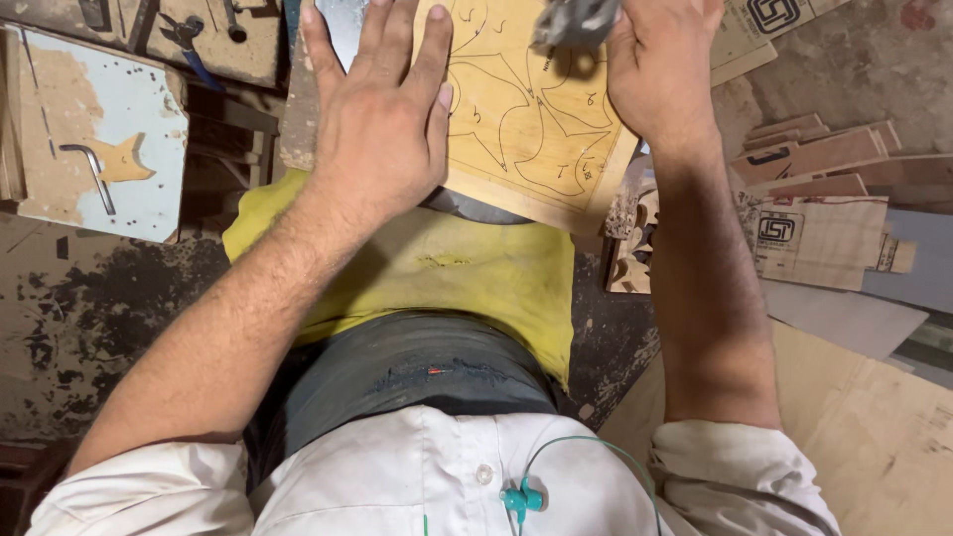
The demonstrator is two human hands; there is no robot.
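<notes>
Two flat palms: left hand (382,119), right hand (660,74) pressing plywood panel (536,129) edges.

bench: my metal bench (342,25) is mostly covered, a bare strip showing at the far edge
on it: the plywood panel (526,119) with drawn curved outlines lies flat
near edge: yellow cloth (476,268) drapes down toward me
floor, right: plywood offcuts (814,213) lie stacked
floor, left: pale board (99,129) carrying a bent metal key (89,169)
</notes>
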